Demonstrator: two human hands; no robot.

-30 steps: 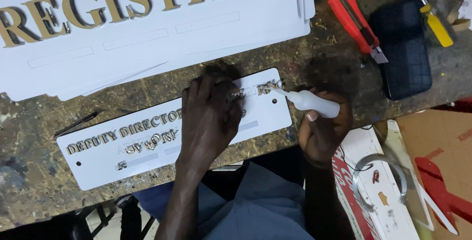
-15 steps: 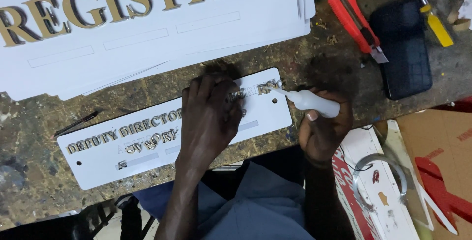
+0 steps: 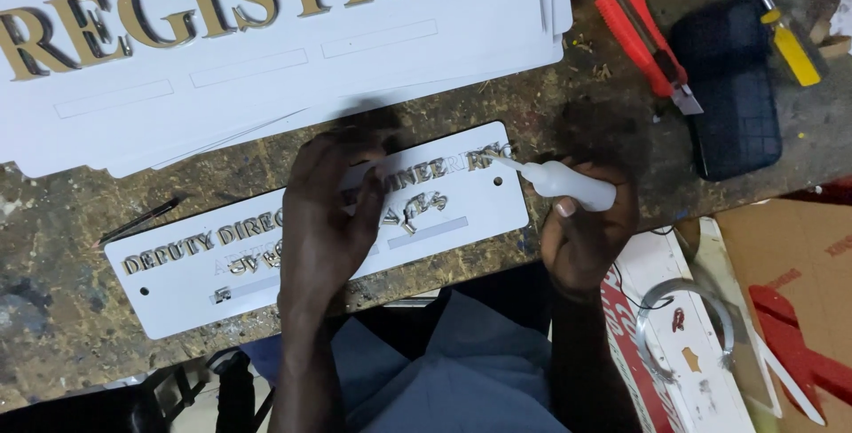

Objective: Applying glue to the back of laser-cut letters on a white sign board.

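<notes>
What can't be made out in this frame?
- Head view: left hand covers the middle of the small white sign.
- Nozzle tip of the white squeeze bottle in right hand: too small.
- Big white sign: cut off at top.

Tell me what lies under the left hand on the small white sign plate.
The left hand rests on the small white sign plate, among its raised metallic letters. Loose letters show beside the fingers. The letters directly beneath the palm are covered.
</notes>
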